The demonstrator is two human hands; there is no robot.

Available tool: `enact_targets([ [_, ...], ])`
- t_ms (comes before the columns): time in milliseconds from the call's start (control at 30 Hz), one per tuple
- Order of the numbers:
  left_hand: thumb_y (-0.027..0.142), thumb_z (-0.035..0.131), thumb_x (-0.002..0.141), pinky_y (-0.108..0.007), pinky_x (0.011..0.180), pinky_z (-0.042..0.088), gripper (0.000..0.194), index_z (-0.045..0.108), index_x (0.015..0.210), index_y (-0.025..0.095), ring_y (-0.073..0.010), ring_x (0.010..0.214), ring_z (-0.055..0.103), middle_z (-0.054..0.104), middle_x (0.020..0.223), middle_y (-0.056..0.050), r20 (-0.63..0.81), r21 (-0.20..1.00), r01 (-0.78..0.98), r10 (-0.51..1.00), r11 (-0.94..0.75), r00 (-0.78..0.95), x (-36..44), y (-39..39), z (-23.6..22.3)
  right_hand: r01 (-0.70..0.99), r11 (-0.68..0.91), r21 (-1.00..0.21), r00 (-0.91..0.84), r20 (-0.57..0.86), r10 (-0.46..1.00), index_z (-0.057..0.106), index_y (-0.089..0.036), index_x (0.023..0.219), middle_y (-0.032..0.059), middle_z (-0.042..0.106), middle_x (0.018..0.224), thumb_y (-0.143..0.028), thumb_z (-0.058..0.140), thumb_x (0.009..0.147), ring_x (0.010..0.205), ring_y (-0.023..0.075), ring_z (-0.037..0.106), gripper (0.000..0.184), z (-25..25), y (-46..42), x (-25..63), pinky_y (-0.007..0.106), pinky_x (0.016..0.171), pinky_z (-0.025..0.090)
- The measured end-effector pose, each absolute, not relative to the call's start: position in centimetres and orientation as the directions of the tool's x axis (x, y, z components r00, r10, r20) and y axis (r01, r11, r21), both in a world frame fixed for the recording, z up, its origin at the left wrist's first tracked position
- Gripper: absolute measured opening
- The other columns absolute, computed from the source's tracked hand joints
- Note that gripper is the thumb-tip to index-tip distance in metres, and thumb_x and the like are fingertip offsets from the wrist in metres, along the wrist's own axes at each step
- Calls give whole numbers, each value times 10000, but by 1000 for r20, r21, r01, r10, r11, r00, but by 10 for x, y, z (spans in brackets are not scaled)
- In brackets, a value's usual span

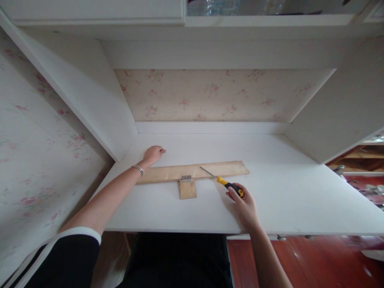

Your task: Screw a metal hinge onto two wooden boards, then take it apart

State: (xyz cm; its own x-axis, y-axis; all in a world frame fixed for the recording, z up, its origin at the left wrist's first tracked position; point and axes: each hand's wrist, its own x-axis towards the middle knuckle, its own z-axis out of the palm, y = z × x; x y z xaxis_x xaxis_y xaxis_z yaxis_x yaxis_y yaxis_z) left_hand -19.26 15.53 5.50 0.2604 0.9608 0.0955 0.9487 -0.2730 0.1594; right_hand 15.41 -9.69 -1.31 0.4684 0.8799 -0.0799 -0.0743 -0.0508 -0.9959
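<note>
A long thin wooden board (pixel 210 171) lies across the white desk (pixel 285 192), with a small wooden block (pixel 187 189) joined to its near edge by a silver hinge (pixel 186 178). My right hand (pixel 244 204) is closed round the yellow and black handle of a screwdriver (pixel 223 182); its metal shaft points left over the board. My left hand (pixel 153 154) rests on the desk just past the board's left end, fingers curled down, holding nothing I can see. A silver bracelet circles that wrist.
The desk sits in a white alcove with side panels (pixel 99 108) left and right and floral wallpaper (pixel 216 96) behind. A shelf runs overhead. Red wooden floor (pixel 315 260) shows below the desk's front edge, with cluttered shelves at far right.
</note>
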Motion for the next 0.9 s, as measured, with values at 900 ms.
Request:
enact_targets([
  [900, 473, 434, 877, -348, 729, 447, 434, 695, 893, 126, -293, 885, 600, 657, 960, -170, 124, 151, 989, 992, 11, -30, -286, 182, 19, -56, -83, -995, 507, -100, 856, 584, -186, 1094, 23, 635, 929, -450, 743, 729, 805, 185, 659, 478, -12, -94, 148, 207, 674, 522],
])
